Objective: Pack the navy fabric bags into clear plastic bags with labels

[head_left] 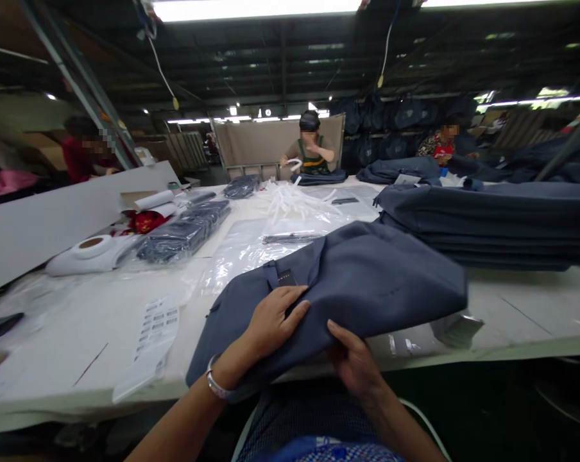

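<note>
A folded dark blue garment (362, 282) lies at the near edge of the white table (78, 340), with a small black label by its collar. My left hand (271, 321) rests flat on top of the garment near the label, fingers stretched out, a bracelet on the wrist. My right hand (355, 362) grips the garment's front edge from below, thumb on top and fingers curled under the cloth. A clear plastic bag (251, 250) lies just beyond the garment.
A tall stack of folded blue garments (502, 218) stands at the right. Bagged garments (184, 234), a white tape roll (95, 247), a sticker sheet (158, 321) and white strips (290, 199) lie on the table. Several people work at the far side.
</note>
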`<state>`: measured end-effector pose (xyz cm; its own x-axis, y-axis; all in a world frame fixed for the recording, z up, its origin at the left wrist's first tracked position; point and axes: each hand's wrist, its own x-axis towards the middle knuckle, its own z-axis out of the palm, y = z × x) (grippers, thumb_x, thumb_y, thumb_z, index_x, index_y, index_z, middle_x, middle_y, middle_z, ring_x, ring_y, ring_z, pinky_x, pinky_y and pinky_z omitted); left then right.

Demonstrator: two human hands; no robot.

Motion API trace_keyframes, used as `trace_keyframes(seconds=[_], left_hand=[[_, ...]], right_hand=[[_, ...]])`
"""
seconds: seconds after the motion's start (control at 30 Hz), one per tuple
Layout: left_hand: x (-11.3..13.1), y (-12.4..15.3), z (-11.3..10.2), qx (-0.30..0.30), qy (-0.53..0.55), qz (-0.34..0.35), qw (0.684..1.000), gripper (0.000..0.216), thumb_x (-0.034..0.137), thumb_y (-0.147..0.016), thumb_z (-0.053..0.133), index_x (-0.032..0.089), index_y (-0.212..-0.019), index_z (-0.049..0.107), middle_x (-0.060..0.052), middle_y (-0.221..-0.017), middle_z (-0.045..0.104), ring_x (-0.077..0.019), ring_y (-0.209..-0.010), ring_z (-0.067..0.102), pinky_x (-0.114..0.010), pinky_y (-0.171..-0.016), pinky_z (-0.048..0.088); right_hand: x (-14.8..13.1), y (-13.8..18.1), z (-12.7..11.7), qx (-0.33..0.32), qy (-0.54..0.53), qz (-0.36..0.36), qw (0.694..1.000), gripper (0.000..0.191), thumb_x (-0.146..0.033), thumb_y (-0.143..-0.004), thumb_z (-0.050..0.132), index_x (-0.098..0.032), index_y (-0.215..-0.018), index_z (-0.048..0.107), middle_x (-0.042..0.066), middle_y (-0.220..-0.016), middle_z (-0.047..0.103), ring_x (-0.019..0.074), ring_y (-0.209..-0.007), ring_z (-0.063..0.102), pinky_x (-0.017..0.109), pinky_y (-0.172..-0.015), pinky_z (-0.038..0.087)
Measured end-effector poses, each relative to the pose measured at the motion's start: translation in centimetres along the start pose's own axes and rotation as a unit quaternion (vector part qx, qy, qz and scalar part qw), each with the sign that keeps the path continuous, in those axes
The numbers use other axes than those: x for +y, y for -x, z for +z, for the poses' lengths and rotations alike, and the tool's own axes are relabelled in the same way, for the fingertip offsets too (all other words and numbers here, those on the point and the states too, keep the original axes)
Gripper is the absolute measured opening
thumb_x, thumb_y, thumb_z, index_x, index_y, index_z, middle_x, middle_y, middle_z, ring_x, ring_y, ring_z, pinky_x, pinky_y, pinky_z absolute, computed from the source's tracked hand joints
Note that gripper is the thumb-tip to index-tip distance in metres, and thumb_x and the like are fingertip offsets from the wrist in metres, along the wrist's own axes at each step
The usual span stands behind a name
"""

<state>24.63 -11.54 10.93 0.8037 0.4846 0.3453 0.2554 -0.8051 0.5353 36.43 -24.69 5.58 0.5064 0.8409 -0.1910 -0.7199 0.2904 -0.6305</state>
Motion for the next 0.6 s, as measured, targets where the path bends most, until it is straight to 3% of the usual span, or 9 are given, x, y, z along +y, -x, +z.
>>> trace_keyframes(seconds=[0.1,0.17,0.27,0.33,0.4,0.47,0.53,0.6], left_hand=[[3.8,-1.0,-1.8,0.084,0.094,0.025,0.992,0.044,0.043,-0.097,0.047,0.024,-0.135,0.055,-0.006,-0.136,0.06,-0.022,-0.126,0.053,-0.04,-0.111,0.04],[6.2,-1.9,-1.9,0.15,0.183,0.042,0.971,0.046,0.041,-0.097,0.048,0.024,-0.139,0.051,-0.005,-0.142,0.055,-0.0221,-0.132,0.048,-0.04,-0.115,0.036],[8.9,-3.7,-0.8,0.211,0.343,0.057,0.913,0.049,0.038,-0.095,0.052,0.023,-0.142,0.047,-0.005,-0.148,0.048,-0.023,-0.137,0.042,-0.04,-0.119,0.029],[9.8,-4.9,0.1,0.211,0.465,0.065,0.858,0.049,0.034,-0.093,0.055,0.023,-0.141,0.047,-0.005,-0.147,0.049,-0.0238,-0.138,0.041,-0.04,-0.119,0.028],[9.6,-5.9,1.1,0.194,0.578,0.068,0.79,0.047,0.031,-0.091,0.057,0.022,-0.136,0.051,-0.004,-0.142,0.053,-0.0248,-0.136,0.044,-0.041,-0.118,0.031],[8.5,-6.1,2.3,0.19,0.656,0.04,0.73,0.043,0.031,-0.088,0.055,0.019,-0.129,0.057,-0.006,-0.134,0.06,-0.0255,-0.131,0.049,-0.043,-0.115,0.035],[6.4,-5.5,4.0,0.212,0.686,-0.041,0.695,0.04,0.034,-0.087,0.05,0.016,-0.12,0.061,-0.008,-0.125,0.065,-0.0245,-0.126,0.054,-0.042,-0.114,0.037],[4.0,-4.0,6.3,0.239,0.679,-0.144,0.679,0.04,0.036,-0.087,0.042,0.016,-0.114,0.063,-0.008,-0.117,0.069,-0.0222,-0.121,0.058,-0.04,-0.113,0.039]], right_hand=[[-4.9,-0.2,2.7,-0.005,0.075,-0.14,0.987,0.064,-0.028,-0.064,0.086,-0.021,-0.124,0.065,0.004,-0.117,0.07,0.027,-0.114,0.062,0.047,-0.109,0.045],[-8.5,-0.4,4.8,-0.01,0.131,-0.271,0.954,0.066,-0.03,-0.061,0.088,-0.021,-0.123,0.065,0.005,-0.116,0.071,0.0269,-0.113,0.062,0.046,-0.106,0.046],[-12.9,-0.6,8.1,-0.039,0.235,-0.411,0.88,0.048,-0.034,-0.067,0.085,-0.019,-0.111,0.069,0.005,-0.105,0.072,0.0231,-0.099,0.068,0.04,-0.093,0.054],[-14.3,-0.9,10.0,-0.061,0.308,-0.446,0.838,0.032,-0.035,-0.073,0.082,-0.017,-0.097,0.071,0.003,-0.089,0.072,0.0195,-0.081,0.069,0.035,-0.078,0.058],[-14.4,-1.4,11.5,-0.101,0.392,-0.448,0.797,0.023,-0.035,-0.076,0.078,-0.016,-0.086,0.07,-0.001,-0.075,0.068,0.0172,-0.07,0.066,0.031,-0.069,0.058],[-13.0,-2.1,12.3,-0.168,0.489,-0.43,0.74,0.017,-0.031,-0.078,0.074,-0.016,-0.084,0.07,-0.003,-0.071,0.067,0.0184,-0.074,0.067,0.032,-0.074,0.058],[-10.6,-3.3,12.0,-0.239,0.561,-0.401,0.683,0.017,-0.023,-0.08,0.067,-0.017,-0.095,0.072,0.0,-0.084,0.071,0.0223,-0.092,0.068,0.036,-0.089,0.055],[-7.5,-4.7,10.7,-0.297,0.591,-0.355,0.661,0.037,-0.013,-0.079,0.059,-0.019,-0.113,0.069,0.003,-0.105,0.072,0.025,-0.11,0.063,0.04,-0.102,0.047]])
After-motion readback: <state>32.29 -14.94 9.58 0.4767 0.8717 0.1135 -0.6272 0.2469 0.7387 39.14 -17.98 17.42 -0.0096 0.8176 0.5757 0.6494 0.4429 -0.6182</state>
